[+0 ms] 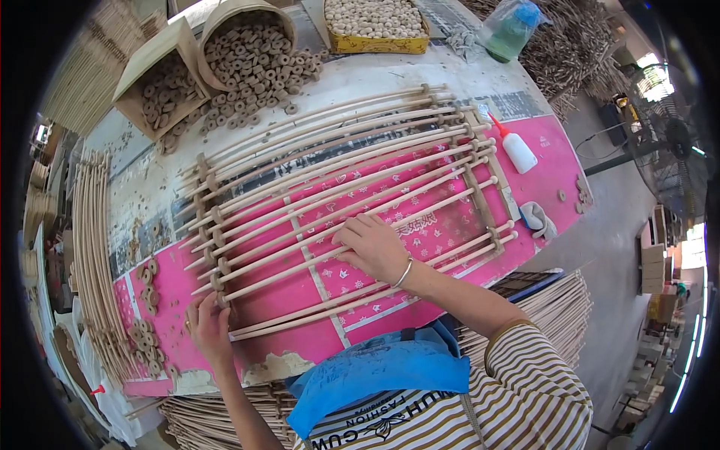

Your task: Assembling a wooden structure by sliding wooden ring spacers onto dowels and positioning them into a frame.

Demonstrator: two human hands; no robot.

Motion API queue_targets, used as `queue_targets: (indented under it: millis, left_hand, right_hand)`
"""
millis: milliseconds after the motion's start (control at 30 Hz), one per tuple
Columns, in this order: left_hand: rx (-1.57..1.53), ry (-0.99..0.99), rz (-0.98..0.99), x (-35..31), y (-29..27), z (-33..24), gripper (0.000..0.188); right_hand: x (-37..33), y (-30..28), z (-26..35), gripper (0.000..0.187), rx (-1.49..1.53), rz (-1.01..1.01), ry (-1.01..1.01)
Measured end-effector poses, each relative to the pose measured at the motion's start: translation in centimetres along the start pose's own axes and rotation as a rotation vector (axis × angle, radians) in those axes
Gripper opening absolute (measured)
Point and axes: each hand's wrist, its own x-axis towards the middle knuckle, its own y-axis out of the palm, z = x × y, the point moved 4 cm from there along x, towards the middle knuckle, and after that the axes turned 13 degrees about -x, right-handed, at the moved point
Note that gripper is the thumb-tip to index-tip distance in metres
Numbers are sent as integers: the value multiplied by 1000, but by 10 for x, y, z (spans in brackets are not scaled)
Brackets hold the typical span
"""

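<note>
Several slender wooden rods [315,196] lie side by side across the table. Small wooden rings [218,238] sit in rows near their left ends. Toward their right ends, a flat wooden crossbar [478,196] passes under them, with more rings nearby. My right hand [371,247] is closed around the middle of one wooden rod, thumb and fingers together. At the left end of that same rod, my left hand [208,330] pinches with thumb and fingers. Its fingers partly hide the rod tip and any ring there. Two rods lie closer to me, below both hands.
Loose rings spill from a round tub [247,16] and a wooden box [180,105]. A yellow tray [379,43] holds pale beads. On the right are a white glue bottle [519,154] and a cloth [541,219]. Rod bundles [97,262] stand left; a fan [675,127] is far right.
</note>
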Motion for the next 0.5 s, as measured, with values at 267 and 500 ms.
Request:
queue_targets:
  millis: [267,500]
  left_hand:
    - [11,-19,-2,1,-1,-6,40]
    - [32,-46,-25,-2,-1,-3,41]
  right_hand:
    - [0,1,-4,17,-31,8,-35]
    - [2,2,-3,15,-29,-4,-38]
